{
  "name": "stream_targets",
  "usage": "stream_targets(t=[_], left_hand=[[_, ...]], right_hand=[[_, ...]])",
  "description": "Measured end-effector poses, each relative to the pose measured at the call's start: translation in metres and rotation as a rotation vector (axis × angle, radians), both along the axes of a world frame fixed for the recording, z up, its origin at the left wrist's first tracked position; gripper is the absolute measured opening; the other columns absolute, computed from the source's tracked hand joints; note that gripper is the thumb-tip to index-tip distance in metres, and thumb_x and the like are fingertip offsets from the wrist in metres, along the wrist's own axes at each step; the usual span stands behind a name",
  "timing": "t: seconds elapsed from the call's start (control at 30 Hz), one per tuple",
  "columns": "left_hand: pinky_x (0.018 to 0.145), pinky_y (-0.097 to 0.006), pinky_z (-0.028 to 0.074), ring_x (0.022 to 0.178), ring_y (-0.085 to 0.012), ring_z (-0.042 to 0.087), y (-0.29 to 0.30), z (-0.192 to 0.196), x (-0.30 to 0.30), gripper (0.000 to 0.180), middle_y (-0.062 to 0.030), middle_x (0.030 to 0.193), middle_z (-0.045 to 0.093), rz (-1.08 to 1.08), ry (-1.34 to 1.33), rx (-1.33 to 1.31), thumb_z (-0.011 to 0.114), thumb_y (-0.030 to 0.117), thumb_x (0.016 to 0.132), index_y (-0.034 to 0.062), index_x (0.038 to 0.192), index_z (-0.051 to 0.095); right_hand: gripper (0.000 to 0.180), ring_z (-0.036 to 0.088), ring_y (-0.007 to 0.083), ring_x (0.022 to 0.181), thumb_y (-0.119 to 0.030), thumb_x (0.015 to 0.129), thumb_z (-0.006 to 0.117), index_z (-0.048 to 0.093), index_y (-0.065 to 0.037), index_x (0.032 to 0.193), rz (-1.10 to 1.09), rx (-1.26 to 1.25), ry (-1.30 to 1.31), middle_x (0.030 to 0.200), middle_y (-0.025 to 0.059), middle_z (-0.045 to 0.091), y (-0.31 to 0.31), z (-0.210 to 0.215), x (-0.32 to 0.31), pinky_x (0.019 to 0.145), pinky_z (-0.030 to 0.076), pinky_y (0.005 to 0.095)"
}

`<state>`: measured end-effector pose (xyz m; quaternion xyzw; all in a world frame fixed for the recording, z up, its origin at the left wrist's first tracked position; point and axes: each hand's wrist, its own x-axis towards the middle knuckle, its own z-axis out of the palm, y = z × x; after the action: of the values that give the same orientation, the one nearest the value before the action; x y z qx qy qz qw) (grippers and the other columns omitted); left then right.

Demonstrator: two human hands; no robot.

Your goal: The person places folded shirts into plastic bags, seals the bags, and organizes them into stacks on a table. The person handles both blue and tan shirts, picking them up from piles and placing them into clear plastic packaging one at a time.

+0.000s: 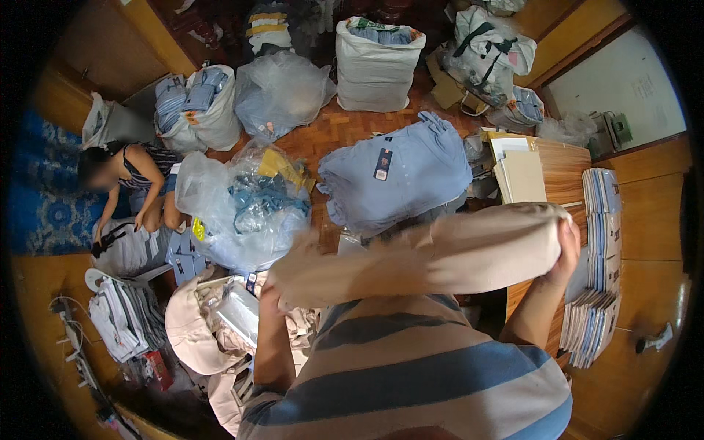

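Observation:
A long beige garment [484, 253] is stretched sideways in front of my chest, its left part smeared by motion. At its right end my right hand [567, 248] is closed round the cloth, thumb near the top edge. My left hand [270, 293] grips the lower left end, its fingers mostly hidden by the cloth. Whether the garment is a shirt or trousers cannot be made out. Just beyond it lies a big stack of light blue garments [411, 172] with a dark tag [382, 164] on top. Below my left hand are more beige garments [194, 326] and a clear plastic packet [240, 314].
On the right a wooden table [557, 165] carries cardboard sheets [522, 176] and stacks of folded shirts [603, 220]. Plastic bags [249, 198] and a white sack [378, 73] stand ahead. A person [139, 172] sits at left, hands on dark and grey cloth. Folded clothes [128, 315] lie nearby.

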<state>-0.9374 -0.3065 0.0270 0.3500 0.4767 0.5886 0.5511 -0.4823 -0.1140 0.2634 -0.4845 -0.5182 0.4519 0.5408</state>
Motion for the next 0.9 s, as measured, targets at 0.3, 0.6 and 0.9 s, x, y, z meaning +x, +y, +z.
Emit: stream_targets(t=[0.3,0.6,0.9], left_hand=[[0.091,-0.041,0.053,0.1,-0.0239,0.068,0.074,-0.049,0.053,0.038,-0.01,0.107,0.071,0.321,-0.582,-0.39,0.051,0.041,0.105,0.0058,0.111,0.065],[0.072,-0.024,0.049,0.077,-0.0095,0.063,0.271,0.153,-0.016,0.032,-0.0023,0.088,0.07,0.599,0.17,0.035,0.066,0.033,0.099,0.0008,0.097,0.069],[0.085,-0.029,0.046,0.093,-0.0122,0.058,0.335,0.053,0.057,0.039,-0.003,0.107,0.067,0.558,0.229,-0.025,0.057,0.037,0.103,0.0001,0.115,0.066]], right_hand=[[0.043,0.064,0.0224,0.094,-0.018,0.08,0.061,0.063,0.007,0.114,0.224,-0.091,0.155,0.104,0.0145,0.069,0.101,-0.02,0.032,0.086,0.049,0.0325],[0.049,0.062,0.0113,0.089,-0.046,0.099,0.062,0.072,0.001,0.102,0.253,0.122,-0.399,0.096,0.0057,0.072,0.369,-0.018,-0.021,0.083,0.048,0.0284],[0.055,0.064,0.0155,0.092,-0.049,0.097,0.063,0.071,0.002,0.118,0.001,0.104,-0.426,0.101,0.0106,0.074,0.424,-0.131,0.024,0.087,0.05,0.0328]])
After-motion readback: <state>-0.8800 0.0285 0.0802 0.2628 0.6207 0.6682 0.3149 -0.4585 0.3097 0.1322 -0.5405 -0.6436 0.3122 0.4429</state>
